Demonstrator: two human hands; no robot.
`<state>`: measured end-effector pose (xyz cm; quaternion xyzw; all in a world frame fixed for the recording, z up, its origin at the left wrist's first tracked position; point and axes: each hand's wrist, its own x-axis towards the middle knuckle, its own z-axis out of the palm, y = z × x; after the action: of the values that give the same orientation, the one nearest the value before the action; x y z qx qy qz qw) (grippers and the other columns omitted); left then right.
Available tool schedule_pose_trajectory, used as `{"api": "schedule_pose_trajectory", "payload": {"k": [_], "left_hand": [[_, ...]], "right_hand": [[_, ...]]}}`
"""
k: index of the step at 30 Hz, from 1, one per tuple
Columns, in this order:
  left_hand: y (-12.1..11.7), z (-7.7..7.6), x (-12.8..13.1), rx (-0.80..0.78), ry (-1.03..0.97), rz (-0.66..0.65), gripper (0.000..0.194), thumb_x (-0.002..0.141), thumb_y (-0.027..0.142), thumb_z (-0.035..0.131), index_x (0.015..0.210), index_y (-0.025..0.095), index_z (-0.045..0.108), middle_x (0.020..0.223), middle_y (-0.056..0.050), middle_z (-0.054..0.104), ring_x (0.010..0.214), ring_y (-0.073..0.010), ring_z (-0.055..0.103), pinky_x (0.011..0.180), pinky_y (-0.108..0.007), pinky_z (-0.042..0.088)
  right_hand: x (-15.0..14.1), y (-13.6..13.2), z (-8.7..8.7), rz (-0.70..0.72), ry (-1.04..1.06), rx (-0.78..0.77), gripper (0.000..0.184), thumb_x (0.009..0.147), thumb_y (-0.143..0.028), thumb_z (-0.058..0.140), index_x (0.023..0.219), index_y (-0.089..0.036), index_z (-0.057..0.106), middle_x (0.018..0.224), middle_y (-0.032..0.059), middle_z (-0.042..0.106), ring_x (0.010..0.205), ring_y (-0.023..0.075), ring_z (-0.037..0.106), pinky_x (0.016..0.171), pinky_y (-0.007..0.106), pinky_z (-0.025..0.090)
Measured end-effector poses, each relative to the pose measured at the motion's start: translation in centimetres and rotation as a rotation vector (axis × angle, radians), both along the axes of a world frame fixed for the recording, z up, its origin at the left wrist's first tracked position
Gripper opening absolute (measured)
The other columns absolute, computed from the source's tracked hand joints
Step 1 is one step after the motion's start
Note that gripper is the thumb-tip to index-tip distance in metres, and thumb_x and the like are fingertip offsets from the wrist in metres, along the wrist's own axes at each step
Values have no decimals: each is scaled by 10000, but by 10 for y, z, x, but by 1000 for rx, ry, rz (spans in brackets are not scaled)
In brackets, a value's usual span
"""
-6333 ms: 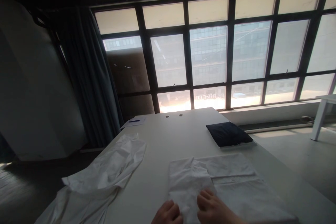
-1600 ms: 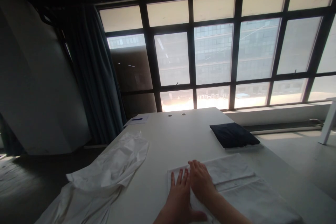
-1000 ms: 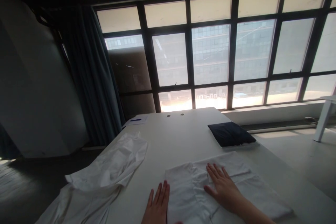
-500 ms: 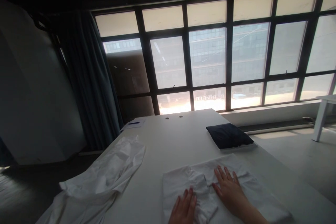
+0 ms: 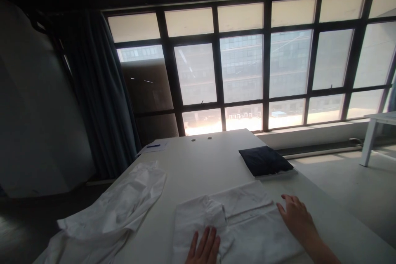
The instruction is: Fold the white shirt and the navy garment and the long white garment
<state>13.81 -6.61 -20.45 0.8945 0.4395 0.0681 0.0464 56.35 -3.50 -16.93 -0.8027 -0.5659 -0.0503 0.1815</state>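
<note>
Big room, with a huge wall of gridded windows (image 5: 241, 66) from about 11 to 2 o'clock and a dark curtain (image 5: 99, 90) hanging at 10. A long white table (image 5: 198, 161) runs away from the camera toward the glass, and a smaller white table (image 5: 371, 126) stands at 3 o'clock, over by the window.

On the big table, a crumpled white garment (image 5: 114, 202) spills off the edge at 8 o'clock. A dark navy folded piece of clothing (image 5: 265, 161) sits on a pale board (image 5: 275, 176) around 1 o'clock, and a sheet of paper (image 5: 151, 146) with a blue pen (image 5: 154, 146) lies way up at 11.

The main item is a white shirt (image 5: 238, 225), laid flat and partly folded at 6 o'clock. The left hand (image 5: 206, 247) is pressed open on its folded part, fingers spread, gripping nothing. The right hand (image 5: 295, 214) is open too, fingers lightly curved, holding nothing, and sits on the table right by the shirt's right edge.
</note>
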Motion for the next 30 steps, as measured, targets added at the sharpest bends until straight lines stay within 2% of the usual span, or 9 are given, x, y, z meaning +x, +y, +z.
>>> {"api": "schedule_pose_trajectory", "payload": {"k": [4,8,9,11,14,17,20,26,30], "left_hand": [[11,40,-23,-92,54,-97,535,1032,573,374,1535,397,412,1596,-30,400,1472,-310,395,1212,-495,371],[14,87,-15,-127,-48,-93,436,1020,521,373,1261,342,689,1362,-44,675,1261,-250,621,1092,-394,493],[15,95,-11,-100,-88,-65,411,1012,487,391,1236,330,698,1342,-47,682,1234,-238,633,1084,-378,499],[21,104,-1,-41,-133,-32,443,978,476,467,1365,318,614,1462,-55,591,1334,-254,556,1144,-393,453],[33,101,12,-51,-100,-80,756,914,589,573,1580,322,335,1673,-42,283,1535,-309,263,1267,-483,266],[40,89,20,-123,-48,-120,804,909,679,539,1596,354,276,1701,-20,145,1563,-329,144,1286,-558,137],[39,83,24,-153,-48,-124,796,921,703,499,1599,362,259,1703,-15,116,1569,-329,101,1283,-587,61],[29,86,25,-178,-63,-132,854,898,762,486,1603,338,256,1702,-39,132,1565,-350,115,1273,-619,29],[26,87,24,-177,-61,-164,805,917,764,448,1586,340,299,1694,-35,177,1556,-338,176,1282,-595,83]], "right_hand": [[-13,4,-3,105,41,-79,368,1008,-368,358,1152,-200,653,1174,144,668,1057,259,658,860,374,467],[-33,10,-1,114,28,-43,359,1016,-421,375,1035,-196,654,1081,135,687,995,260,661,835,375,451],[-36,11,-1,101,18,-27,355,1006,-447,403,1024,-193,650,1071,137,687,995,269,656,829,376,448],[-38,12,0,81,11,3,337,986,-465,443,1004,-191,638,1065,137,684,1009,283,643,828,377,443],[-36,12,1,148,86,30,283,997,-391,398,959,-204,608,1053,118,682,1006,264,641,836,363,443],[-35,11,6,252,198,59,280,1019,-336,321,950,-214,563,1050,108,678,961,217,660,821,320,453],[-39,10,13,204,169,52,285,1027,-346,305,963,-208,546,1074,125,672,939,219,681,792,314,463],[-41,10,19,82,153,-180,360,1000,-428,406,1175,-155,562,992,174,719,927,302,726,720,360,489],[-34,6,14,61,163,-202,339,993,-427,397,999,-194,644,1001,171,730,962,312,720,760,390,502]]}}
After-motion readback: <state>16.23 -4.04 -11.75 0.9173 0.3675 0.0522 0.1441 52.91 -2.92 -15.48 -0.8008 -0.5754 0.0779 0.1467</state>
